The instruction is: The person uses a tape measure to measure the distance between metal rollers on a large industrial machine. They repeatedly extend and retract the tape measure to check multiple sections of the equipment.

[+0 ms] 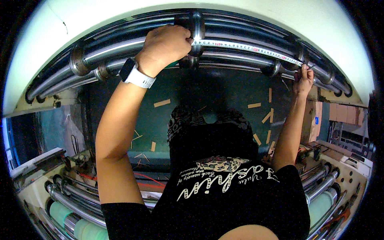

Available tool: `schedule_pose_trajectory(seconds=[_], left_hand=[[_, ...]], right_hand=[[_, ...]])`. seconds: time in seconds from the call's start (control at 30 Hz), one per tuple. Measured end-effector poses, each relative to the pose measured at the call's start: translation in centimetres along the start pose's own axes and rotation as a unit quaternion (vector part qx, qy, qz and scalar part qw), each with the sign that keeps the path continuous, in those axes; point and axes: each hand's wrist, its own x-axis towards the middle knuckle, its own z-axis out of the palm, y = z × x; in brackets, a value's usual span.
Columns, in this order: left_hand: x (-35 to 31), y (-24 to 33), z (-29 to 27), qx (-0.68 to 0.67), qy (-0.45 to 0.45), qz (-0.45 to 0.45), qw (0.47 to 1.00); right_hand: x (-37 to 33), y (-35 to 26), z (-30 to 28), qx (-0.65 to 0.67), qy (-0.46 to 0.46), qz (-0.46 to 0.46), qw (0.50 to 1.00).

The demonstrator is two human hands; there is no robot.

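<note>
A white tape measure (pixel 248 48) with black and red markings is stretched along metal shafts (pixel 248 34) at the far side. My left hand (pixel 166 46) is closed around its left end, beside a shiny collar (pixel 197 26); a bit of green shows under the palm, and the rest of what lies in the fist is hidden. At the other end, my right hand (pixel 305 80) pinches the tape between thumb and fingers, close to a second dark collar (pixel 303 52). The tape looks taut and nearly straight between the hands.
Another collar (pixel 79 60) sits on the shafts at the left. Cardboard strips (pixel 162 103) lie scattered on the dark green floor (pixel 192 92) around my legs. Behind me are more machine rollers with green sleeves (pixel 90 228). Cardboard boxes (pixel 344 114) stand at the right.
</note>
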Motion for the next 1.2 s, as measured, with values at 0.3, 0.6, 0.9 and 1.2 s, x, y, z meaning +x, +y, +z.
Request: schedule_pose_trajectory(seconds=[0.3,0.6,0.9,1.2], left_hand=[[0.0,-0.1,0.0,-0.004,0.007,0.005,1.0],[-0.2,-0.1,0.0,0.003,0.017,0.007,1.0],[-0.2,0.2,-0.4,0.003,0.0,0.001,1.0],[-0.2,0.2,-0.3,0.008,0.0,0.001,1.0]], right_hand=[[0.8,0.8,-1.0,0.028,-0.023,-0.008,0.999],[0.1,0.5,-0.2,0.024,-0.01,-0.011,1.0],[0.3,0.7,-0.3,0.038,-0.007,-0.02,0.999],[-0.1,0.2,-0.1,0.029,-0.006,0.005,1.0]])
